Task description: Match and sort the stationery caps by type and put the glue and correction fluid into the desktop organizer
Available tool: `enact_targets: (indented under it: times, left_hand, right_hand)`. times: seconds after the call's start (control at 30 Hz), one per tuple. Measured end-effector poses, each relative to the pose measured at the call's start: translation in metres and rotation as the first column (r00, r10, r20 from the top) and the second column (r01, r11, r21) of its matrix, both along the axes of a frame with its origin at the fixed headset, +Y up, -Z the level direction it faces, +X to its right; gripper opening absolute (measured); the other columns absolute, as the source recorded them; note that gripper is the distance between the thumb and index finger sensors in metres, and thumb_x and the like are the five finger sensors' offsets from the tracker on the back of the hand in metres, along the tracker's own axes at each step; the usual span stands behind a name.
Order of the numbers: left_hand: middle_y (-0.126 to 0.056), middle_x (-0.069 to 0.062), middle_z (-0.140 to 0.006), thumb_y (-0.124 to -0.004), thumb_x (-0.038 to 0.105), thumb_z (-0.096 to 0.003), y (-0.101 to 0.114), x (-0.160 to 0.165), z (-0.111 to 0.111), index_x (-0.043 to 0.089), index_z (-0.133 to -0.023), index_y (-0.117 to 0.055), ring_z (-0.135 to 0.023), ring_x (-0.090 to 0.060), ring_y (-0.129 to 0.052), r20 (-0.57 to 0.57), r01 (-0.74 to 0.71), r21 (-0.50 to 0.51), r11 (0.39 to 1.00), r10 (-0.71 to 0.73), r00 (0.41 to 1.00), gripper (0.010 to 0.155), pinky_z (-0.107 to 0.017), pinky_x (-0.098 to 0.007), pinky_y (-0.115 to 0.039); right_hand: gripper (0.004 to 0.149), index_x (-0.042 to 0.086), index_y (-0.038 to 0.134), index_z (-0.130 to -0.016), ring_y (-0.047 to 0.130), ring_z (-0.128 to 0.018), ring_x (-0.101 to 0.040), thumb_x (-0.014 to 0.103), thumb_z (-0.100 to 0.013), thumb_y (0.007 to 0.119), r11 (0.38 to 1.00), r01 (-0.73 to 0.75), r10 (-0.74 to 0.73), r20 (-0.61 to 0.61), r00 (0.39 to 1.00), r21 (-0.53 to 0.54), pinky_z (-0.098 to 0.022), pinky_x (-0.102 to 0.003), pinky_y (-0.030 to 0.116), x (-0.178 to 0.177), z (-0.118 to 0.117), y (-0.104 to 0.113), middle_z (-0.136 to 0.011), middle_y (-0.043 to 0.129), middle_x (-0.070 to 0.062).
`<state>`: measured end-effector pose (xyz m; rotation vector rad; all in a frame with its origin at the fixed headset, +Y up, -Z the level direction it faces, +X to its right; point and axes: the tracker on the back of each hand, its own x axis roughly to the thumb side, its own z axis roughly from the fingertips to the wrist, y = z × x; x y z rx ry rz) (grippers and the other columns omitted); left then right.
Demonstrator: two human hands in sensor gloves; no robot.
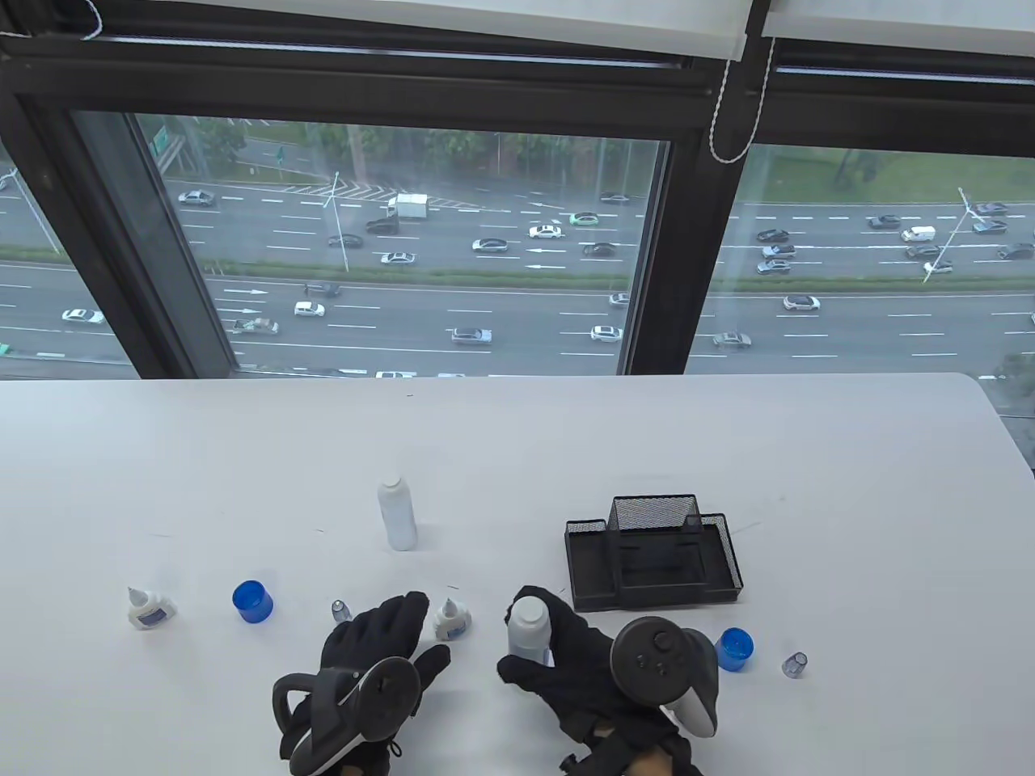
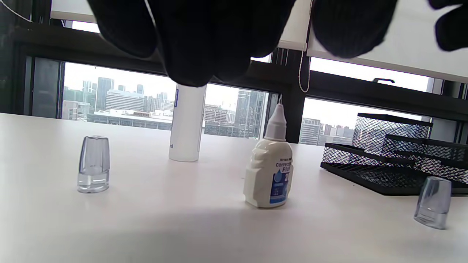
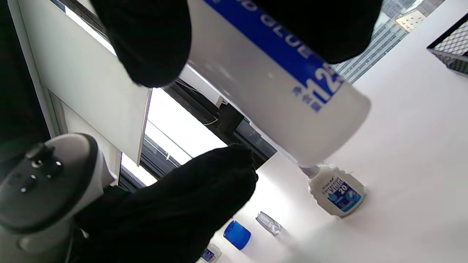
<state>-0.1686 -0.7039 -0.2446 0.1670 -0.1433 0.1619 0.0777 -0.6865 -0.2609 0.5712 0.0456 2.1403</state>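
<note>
My right hand (image 1: 566,647) grips a white glue bottle (image 1: 527,626) just above the table, in front of the black mesh organizer (image 1: 651,558). The bottle's blue label (image 3: 278,47) fills the right wrist view and its neck is bare. My left hand (image 1: 388,634) lies open with straight fingers, holding nothing, between a clear cap (image 1: 340,610) and a correction fluid bottle (image 1: 451,621). A second uncapped glue bottle (image 1: 398,513) stands farther back. Another correction fluid bottle (image 1: 145,608) stands at the far left. One blue cap (image 1: 252,601) sits on the left, another (image 1: 734,649) on the right beside a second clear cap (image 1: 795,664).
The organizer's tall mesh cup (image 1: 655,513) stands at its back, with low trays in front. The white table (image 1: 728,453) runs to a window behind. In the left wrist view the clear cap (image 2: 93,164) and correction fluid (image 2: 270,171) stand close ahead.
</note>
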Motion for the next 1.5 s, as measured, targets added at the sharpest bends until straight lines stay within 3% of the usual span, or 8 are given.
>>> enact_targets:
  times: [0.3, 0.43, 0.63, 1.0, 1.1, 1.23, 1.37, 1.5]
  left_hand:
    - [-0.077, -0.004, -0.113, -0.069, 0.062, -0.0542, 0.034, -0.035, -0.008, 0.028, -0.112, -0.061, -0.099, -0.031, -0.088, -0.096, -0.177, 0.093, 0.98, 0.186, 0.978, 0.067, -0.071, -0.056, -0.07]
    - [-0.072, -0.007, -0.116, -0.07, 0.061, -0.0556, 0.044, -0.077, -0.04, 0.028, -0.114, -0.058, -0.101, -0.033, -0.085, -0.28, -0.136, 0.031, 0.99, 0.139, 0.95, 0.068, -0.072, -0.057, -0.068]
    - [-0.056, -0.015, -0.124, -0.07, 0.062, -0.0546, -0.006, -0.137, -0.089, 0.028, -0.118, -0.048, -0.106, -0.039, -0.077, -0.506, -0.07, -0.358, 0.931, -0.13, 0.853, 0.075, -0.074, -0.058, -0.064]
    - [-0.071, -0.008, -0.116, -0.077, 0.045, -0.0563, -0.043, -0.143, -0.1, 0.027, -0.112, -0.058, -0.095, -0.031, -0.09, -0.466, 0.013, -0.472, 0.881, -0.262, 0.845, 0.061, -0.07, -0.052, -0.072]
    - [-0.072, -0.007, -0.115, -0.077, 0.045, -0.056, -0.027, -0.136, -0.097, 0.026, -0.112, -0.059, -0.095, -0.031, -0.09, -0.447, 0.005, -0.414, 0.91, -0.208, 0.87, 0.061, -0.07, -0.052, -0.073]
    - [-0.072, -0.008, -0.114, -0.077, 0.046, -0.0561, 0.029, -0.112, -0.084, 0.026, -0.112, -0.059, -0.094, -0.029, -0.091, -0.366, -0.067, -0.207, 0.976, -0.014, 0.931, 0.062, -0.069, -0.052, -0.073]
    - [-0.072, -0.008, -0.115, -0.078, 0.046, -0.0558, 0.09, -0.064, -0.058, 0.028, -0.111, -0.061, -0.094, -0.029, -0.091, -0.068, -0.15, -0.102, 0.983, 0.143, 0.987, 0.06, -0.069, -0.052, -0.074]
    - [-0.07, -0.011, -0.115, -0.077, 0.046, -0.0557, 0.118, -0.014, -0.03, 0.031, -0.111, -0.061, -0.092, -0.027, -0.092, 0.206, -0.234, -0.06, 0.97, 0.242, 0.948, 0.06, -0.069, -0.052, -0.075]
  right_hand:
    - [0.073, 0.016, 0.054, -0.105, 0.084, -0.087, -0.04, 0.04, -0.045, 0.088, 1.0, 0.006, -0.006, 0.029, 1.0, 0.013, -0.066, -0.057, 0.068, 0.014, 0.015, -0.013, -0.099, 0.076, -0.014]
    - [0.074, 0.016, 0.053, -0.106, 0.083, -0.087, -0.04, 0.04, -0.045, 0.088, 1.0, 0.011, -0.011, 0.03, 0.999, 0.01, -0.066, -0.057, 0.067, 0.02, 0.015, -0.011, -0.1, 0.075, -0.014]
    - [0.072, 0.018, 0.055, -0.105, 0.083, -0.088, -0.04, 0.039, -0.045, 0.088, 0.999, 0.01, -0.011, 0.043, 0.999, 0.03, -0.067, -0.057, 0.067, 0.026, 0.016, -0.007, -0.1, 0.075, -0.013]
    - [0.072, 0.016, 0.055, -0.105, 0.083, -0.087, -0.04, 0.039, -0.045, 0.088, 1.0, -0.008, 0.007, 0.039, 0.999, 0.03, -0.066, -0.057, 0.067, 0.022, 0.017, -0.01, -0.099, 0.075, -0.014]
    - [0.073, 0.015, 0.055, -0.105, 0.083, -0.087, -0.04, 0.039, -0.045, 0.088, 1.0, -0.01, 0.01, 0.037, 0.999, 0.021, -0.066, -0.056, 0.067, 0.021, 0.016, -0.012, -0.099, 0.076, -0.014]
    - [0.073, 0.015, 0.055, -0.105, 0.084, -0.087, -0.039, 0.04, -0.045, 0.088, 1.0, -0.005, 0.005, 0.025, 1.0, -0.003, -0.066, -0.056, 0.068, 0.018, 0.014, -0.014, -0.099, 0.076, -0.014]
    - [0.073, 0.015, 0.056, -0.105, 0.084, -0.087, -0.039, 0.04, -0.044, 0.088, 1.0, 0.007, -0.007, 0.029, 1.0, -0.012, -0.066, -0.055, 0.069, 0.017, 0.015, -0.015, -0.099, 0.076, -0.014]
    - [0.073, 0.015, 0.056, -0.105, 0.084, -0.087, -0.038, 0.04, -0.044, 0.088, 1.0, 0.005, -0.005, 0.032, 0.999, -0.003, -0.066, -0.055, 0.069, 0.017, 0.016, -0.015, -0.099, 0.077, -0.013]
